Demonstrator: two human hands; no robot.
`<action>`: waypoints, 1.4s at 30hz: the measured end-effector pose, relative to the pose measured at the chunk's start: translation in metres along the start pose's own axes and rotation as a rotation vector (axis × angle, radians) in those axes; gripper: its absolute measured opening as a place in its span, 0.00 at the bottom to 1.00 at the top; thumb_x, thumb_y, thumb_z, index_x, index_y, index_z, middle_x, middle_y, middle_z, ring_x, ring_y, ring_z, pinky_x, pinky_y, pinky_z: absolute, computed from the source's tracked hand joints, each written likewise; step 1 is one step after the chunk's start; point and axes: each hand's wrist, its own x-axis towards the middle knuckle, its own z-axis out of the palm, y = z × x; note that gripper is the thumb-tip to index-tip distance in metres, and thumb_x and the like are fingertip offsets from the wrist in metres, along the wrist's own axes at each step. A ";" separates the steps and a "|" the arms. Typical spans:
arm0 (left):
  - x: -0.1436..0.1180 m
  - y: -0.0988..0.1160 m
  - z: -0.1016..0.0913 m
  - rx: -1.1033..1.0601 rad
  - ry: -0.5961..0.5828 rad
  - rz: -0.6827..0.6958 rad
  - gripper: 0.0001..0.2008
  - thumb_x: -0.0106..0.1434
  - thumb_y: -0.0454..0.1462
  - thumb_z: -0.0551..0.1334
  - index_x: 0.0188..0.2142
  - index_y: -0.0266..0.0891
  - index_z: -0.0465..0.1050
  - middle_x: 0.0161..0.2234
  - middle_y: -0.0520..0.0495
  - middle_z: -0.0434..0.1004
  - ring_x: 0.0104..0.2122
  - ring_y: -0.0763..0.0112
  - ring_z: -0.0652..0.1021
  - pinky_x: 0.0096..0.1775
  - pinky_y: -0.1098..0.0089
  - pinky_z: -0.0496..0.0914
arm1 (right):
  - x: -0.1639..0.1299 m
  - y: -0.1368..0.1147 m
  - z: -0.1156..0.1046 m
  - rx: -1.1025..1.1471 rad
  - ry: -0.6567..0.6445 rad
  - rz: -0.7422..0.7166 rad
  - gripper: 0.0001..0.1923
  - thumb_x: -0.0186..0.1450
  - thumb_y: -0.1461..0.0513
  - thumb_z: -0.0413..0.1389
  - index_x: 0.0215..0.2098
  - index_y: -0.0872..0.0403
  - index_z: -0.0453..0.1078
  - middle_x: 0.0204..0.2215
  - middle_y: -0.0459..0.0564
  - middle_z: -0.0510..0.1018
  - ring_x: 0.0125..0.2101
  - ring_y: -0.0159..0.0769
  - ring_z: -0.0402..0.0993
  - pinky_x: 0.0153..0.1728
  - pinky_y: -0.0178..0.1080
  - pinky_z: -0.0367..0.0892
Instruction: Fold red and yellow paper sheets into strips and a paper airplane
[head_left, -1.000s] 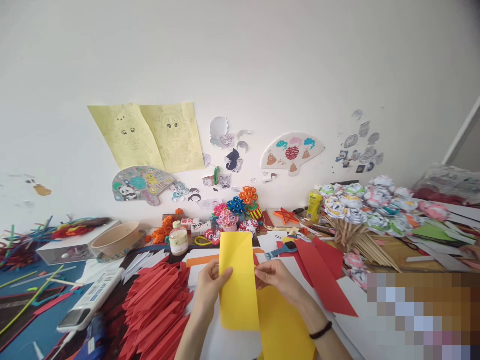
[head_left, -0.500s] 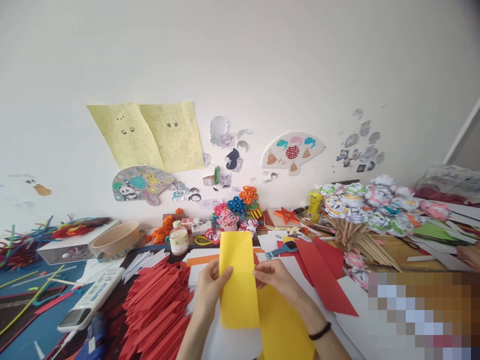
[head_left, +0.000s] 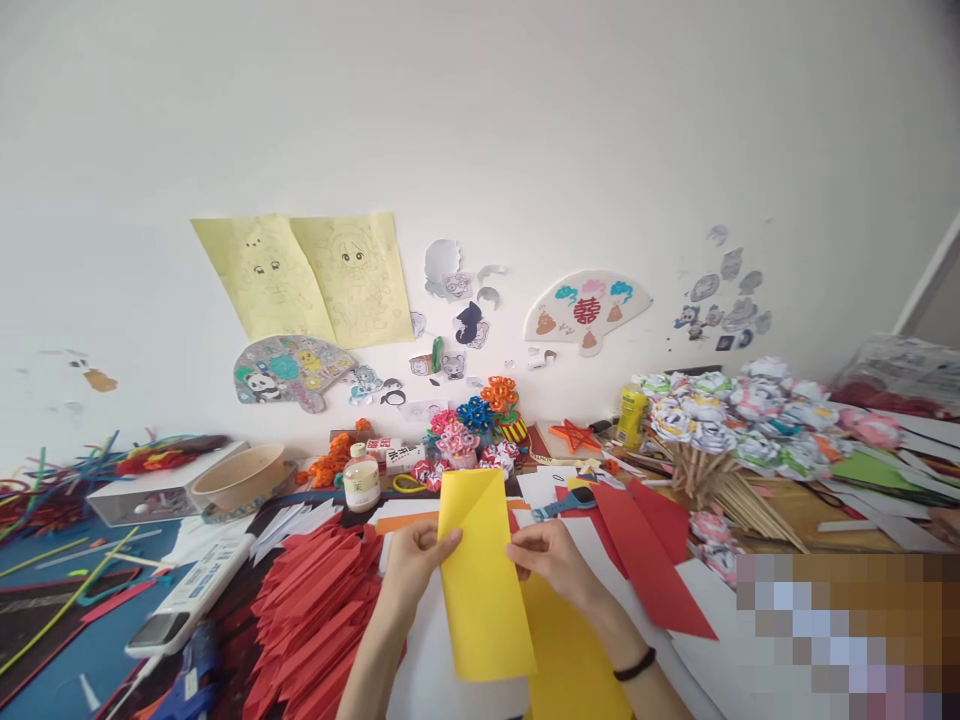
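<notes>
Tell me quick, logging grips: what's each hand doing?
Left hand: closed, pinching the yellow paper strip at its left edge.
Right hand: closed, pinching its right edge.

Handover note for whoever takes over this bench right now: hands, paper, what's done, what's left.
Left hand: grip on the left edge of the yellow paper strip, thumb on its face.
Right hand: pinching the strip's right edge.
Strip is held up off the table, a diagonal crease showing near its top.
A second yellow sheet lies under the right hand.
Done: pile of folded red pieces at left.
Left: flat red strips at right remain unfolded.
</notes>
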 end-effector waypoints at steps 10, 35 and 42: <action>0.020 0.000 -0.011 0.328 0.086 0.167 0.20 0.52 0.52 0.66 0.30 0.36 0.78 0.24 0.47 0.78 0.24 0.67 0.76 0.26 0.74 0.66 | 0.000 0.000 -0.002 -0.002 0.036 -0.029 0.17 0.58 0.52 0.61 0.22 0.57 0.76 0.19 0.47 0.75 0.22 0.33 0.68 0.26 0.35 0.62; 0.049 0.016 -0.011 0.439 0.226 0.336 0.26 0.59 0.57 0.55 0.18 0.37 0.61 0.17 0.55 0.58 0.19 0.77 0.61 0.22 0.75 0.55 | 0.002 0.006 -0.003 -0.001 -0.038 -0.040 0.16 0.58 0.53 0.61 0.23 0.58 0.76 0.18 0.46 0.73 0.21 0.31 0.66 0.24 0.34 0.62; 0.039 0.008 -0.009 0.412 0.058 0.209 0.28 0.57 0.60 0.53 0.21 0.37 0.65 0.19 0.51 0.66 0.21 0.72 0.67 0.24 0.73 0.63 | -0.002 -0.005 -0.005 -0.006 0.019 -0.051 0.16 0.59 0.54 0.60 0.22 0.57 0.75 0.17 0.46 0.72 0.21 0.31 0.65 0.24 0.33 0.61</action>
